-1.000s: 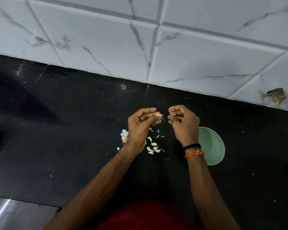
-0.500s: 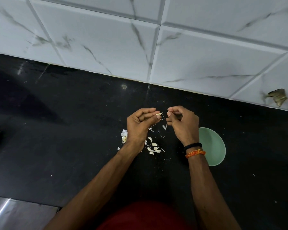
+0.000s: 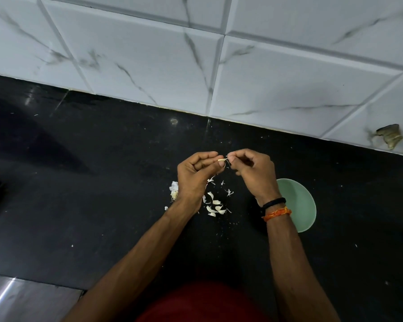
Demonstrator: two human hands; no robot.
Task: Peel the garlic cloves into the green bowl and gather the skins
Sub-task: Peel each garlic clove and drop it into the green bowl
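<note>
Mid-peel: the left hand (image 3: 196, 175) pinches a garlic clove (image 3: 221, 160) while the right hand's (image 3: 254, 173) fingers (image 3: 230, 159) grip its skin; the green bowl (image 3: 298, 205) waits at four o'clock; next, strip and drop.

Pale garlic clove (image 3: 221, 160); green bowl (image 3: 298, 205)

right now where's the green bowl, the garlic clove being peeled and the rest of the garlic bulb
green bowl (image 3: 305, 206), head view, bare inner wall right of the wrist
garlic clove (image 3: 221, 160), head view, its pale middle between both hands' fingertips
garlic bulb remnant (image 3: 174, 189), head view, its white papery side left of the left hand
</note>
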